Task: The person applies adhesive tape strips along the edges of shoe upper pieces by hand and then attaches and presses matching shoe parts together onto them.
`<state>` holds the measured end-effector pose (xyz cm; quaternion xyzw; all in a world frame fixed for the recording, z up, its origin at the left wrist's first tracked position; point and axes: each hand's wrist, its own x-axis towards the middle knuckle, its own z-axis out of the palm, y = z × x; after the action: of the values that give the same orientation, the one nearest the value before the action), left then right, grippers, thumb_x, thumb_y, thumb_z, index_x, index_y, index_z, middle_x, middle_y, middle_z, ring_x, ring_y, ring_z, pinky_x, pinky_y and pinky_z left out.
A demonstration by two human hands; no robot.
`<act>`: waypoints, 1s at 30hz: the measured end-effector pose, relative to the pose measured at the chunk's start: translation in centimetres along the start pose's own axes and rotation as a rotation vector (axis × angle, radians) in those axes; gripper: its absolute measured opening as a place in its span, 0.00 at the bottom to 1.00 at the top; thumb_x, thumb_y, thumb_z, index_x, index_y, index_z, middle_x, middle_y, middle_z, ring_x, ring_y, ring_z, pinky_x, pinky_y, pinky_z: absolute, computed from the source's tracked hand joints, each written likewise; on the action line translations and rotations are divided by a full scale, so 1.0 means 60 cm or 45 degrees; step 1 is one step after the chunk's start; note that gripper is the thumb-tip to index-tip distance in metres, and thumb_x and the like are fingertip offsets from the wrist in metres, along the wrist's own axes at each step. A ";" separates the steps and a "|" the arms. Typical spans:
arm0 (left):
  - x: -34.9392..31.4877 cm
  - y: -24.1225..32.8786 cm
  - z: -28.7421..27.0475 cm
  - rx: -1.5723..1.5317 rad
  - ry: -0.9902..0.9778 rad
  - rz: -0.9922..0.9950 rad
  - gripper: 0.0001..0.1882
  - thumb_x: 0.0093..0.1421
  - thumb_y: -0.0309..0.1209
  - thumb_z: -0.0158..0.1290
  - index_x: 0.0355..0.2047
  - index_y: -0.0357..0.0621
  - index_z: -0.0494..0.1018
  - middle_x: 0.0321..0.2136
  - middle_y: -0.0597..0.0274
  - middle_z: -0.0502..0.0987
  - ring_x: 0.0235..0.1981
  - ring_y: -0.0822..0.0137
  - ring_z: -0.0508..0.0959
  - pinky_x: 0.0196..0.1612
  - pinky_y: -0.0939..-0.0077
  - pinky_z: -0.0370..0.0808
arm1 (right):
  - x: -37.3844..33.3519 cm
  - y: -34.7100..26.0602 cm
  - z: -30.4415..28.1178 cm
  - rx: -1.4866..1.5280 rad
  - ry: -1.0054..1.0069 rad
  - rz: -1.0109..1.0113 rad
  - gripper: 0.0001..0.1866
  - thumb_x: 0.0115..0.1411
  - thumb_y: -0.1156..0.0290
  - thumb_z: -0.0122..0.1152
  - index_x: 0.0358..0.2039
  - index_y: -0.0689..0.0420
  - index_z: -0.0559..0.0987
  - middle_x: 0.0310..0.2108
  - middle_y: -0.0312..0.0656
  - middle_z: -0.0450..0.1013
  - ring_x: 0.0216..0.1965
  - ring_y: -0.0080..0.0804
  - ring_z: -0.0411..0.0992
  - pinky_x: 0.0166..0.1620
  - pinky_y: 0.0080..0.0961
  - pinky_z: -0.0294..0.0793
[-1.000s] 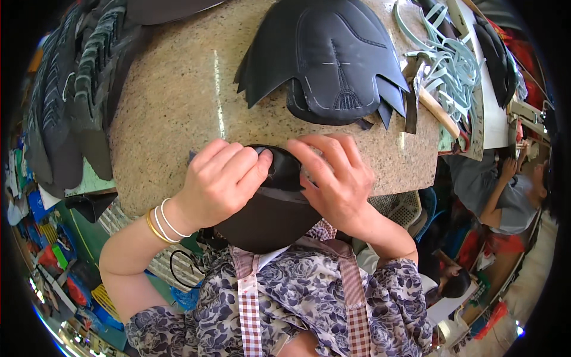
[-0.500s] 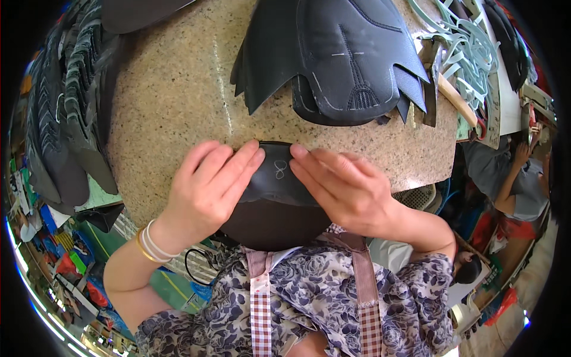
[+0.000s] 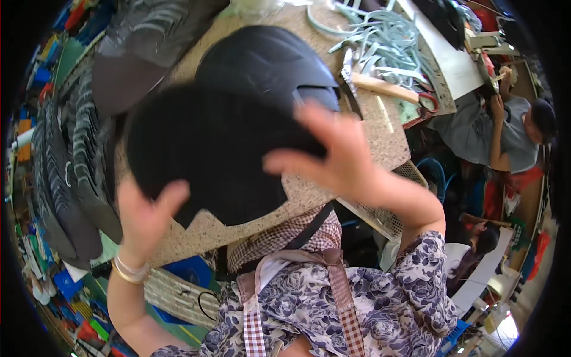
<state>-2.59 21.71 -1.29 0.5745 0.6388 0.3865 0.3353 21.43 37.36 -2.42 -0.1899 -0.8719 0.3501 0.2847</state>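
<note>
A broad matte-black flexible panel (image 3: pixel 220 154) with notched edges is held above the stone-topped table, its surface smeared by motion. My left hand (image 3: pixel 146 214) has it by the lower left edge, thumb on top and fingers partly hidden beneath. On its right side my right hand (image 3: pixel 342 154) grips the edge, thumb and fingers spread along it and blurred. Just beyond lies a shiny black leather-like piece (image 3: pixel 262 59) with stitched seams, partly covered by the panel.
Stacked dark pieces (image 3: pixel 89 154) line the left side. Pale blue straps (image 3: pixel 386 47), a wooden-handled hammer (image 3: pixel 386 87) and red-handled scissors (image 3: pixel 428 104) lie at the far right. A perforated tray (image 3: pixel 398 208) sits below the table's right edge. Another person (image 3: pixel 505 131) works farther right.
Both hands have parted and moved up over the table. Earlier they pinched a chalk-marked black piece at the near edge; now a wide panel spans between them. The view has turned.
</note>
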 end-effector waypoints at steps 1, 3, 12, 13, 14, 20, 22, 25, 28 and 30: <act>0.054 0.019 0.003 -0.098 0.168 -0.179 0.14 0.58 0.30 0.58 0.40 0.34 0.73 0.43 0.56 0.77 0.43 0.66 0.76 0.51 0.69 0.70 | 0.035 0.025 -0.005 0.039 0.258 -0.034 0.24 0.46 0.64 0.73 0.41 0.62 0.75 0.32 0.51 0.76 0.34 0.48 0.77 0.34 0.33 0.76; 0.143 0.000 0.003 -0.093 0.184 -0.042 0.22 0.57 0.35 0.61 0.44 0.31 0.69 0.42 0.58 0.76 0.43 0.68 0.74 0.48 0.73 0.70 | 0.097 0.061 -0.053 -0.249 0.071 0.198 0.27 0.52 0.62 0.70 0.48 0.63 0.74 0.39 0.48 0.78 0.40 0.37 0.78 0.44 0.27 0.76; 0.271 -0.017 0.027 -0.244 -0.333 -0.371 0.32 0.52 0.28 0.63 0.55 0.28 0.64 0.50 0.55 0.74 0.49 0.67 0.74 0.55 0.73 0.68 | 0.155 0.205 -0.045 -0.239 -0.150 0.714 0.45 0.39 0.31 0.66 0.34 0.68 0.81 0.33 0.58 0.78 0.36 0.46 0.78 0.40 0.37 0.76; 0.289 -0.032 0.031 -0.280 -0.410 -0.371 0.28 0.53 0.26 0.61 0.53 0.29 0.67 0.48 0.56 0.75 0.48 0.67 0.75 0.55 0.73 0.68 | 0.157 0.226 -0.047 -0.050 -0.249 0.778 0.45 0.35 0.32 0.70 0.36 0.66 0.82 0.35 0.55 0.78 0.38 0.44 0.78 0.40 0.35 0.77; 0.285 -0.031 0.011 -0.286 -0.422 -0.396 0.27 0.54 0.26 0.60 0.53 0.30 0.67 0.48 0.57 0.75 0.48 0.67 0.74 0.55 0.74 0.68 | 0.178 0.239 -0.019 0.056 -0.251 0.632 0.44 0.32 0.33 0.72 0.36 0.64 0.82 0.38 0.53 0.78 0.41 0.44 0.77 0.42 0.35 0.76; 0.275 -0.043 -0.031 -0.215 -0.401 -0.369 0.34 0.53 0.25 0.59 0.59 0.32 0.60 0.54 0.55 0.69 0.54 0.62 0.70 0.59 0.70 0.64 | 0.185 0.215 0.010 0.190 -0.032 0.488 0.45 0.29 0.46 0.79 0.45 0.64 0.78 0.44 0.53 0.76 0.48 0.46 0.73 0.51 0.33 0.72; 0.262 -0.046 -0.035 -0.166 -0.356 -0.302 0.34 0.53 0.25 0.59 0.60 0.33 0.60 0.55 0.55 0.69 0.55 0.62 0.70 0.59 0.70 0.64 | 0.157 0.198 -0.002 0.230 0.100 0.367 0.47 0.29 0.47 0.80 0.48 0.64 0.76 0.45 0.53 0.75 0.50 0.47 0.73 0.52 0.33 0.71; 0.239 -0.044 -0.043 -0.103 -0.171 -0.332 0.35 0.54 0.27 0.59 0.61 0.33 0.58 0.57 0.54 0.67 0.56 0.61 0.69 0.60 0.70 0.63 | 0.153 0.150 -0.026 0.243 0.066 0.343 0.52 0.28 0.49 0.80 0.54 0.61 0.71 0.49 0.52 0.73 0.53 0.46 0.70 0.55 0.34 0.69; 0.202 -0.013 -0.050 -0.605 -0.018 -0.333 0.33 0.59 0.34 0.55 0.61 0.33 0.58 0.58 0.53 0.65 0.57 0.59 0.67 0.61 0.68 0.62 | 0.206 0.129 -0.030 0.383 0.028 0.270 0.52 0.28 0.48 0.80 0.54 0.59 0.72 0.52 0.52 0.70 0.55 0.45 0.68 0.56 0.34 0.68; 0.172 0.003 -0.050 -0.252 -0.037 0.153 0.33 0.59 0.35 0.56 0.61 0.33 0.59 0.58 0.52 0.66 0.58 0.60 0.67 0.61 0.67 0.62 | 0.242 0.122 -0.038 0.359 0.048 0.192 0.54 0.29 0.48 0.80 0.57 0.59 0.70 0.53 0.53 0.70 0.55 0.45 0.69 0.56 0.33 0.68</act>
<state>-6.31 31.63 0.49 0.5814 0.5570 0.4589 0.3758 12.72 51.20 -1.02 -0.2195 -0.7919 0.4859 0.2977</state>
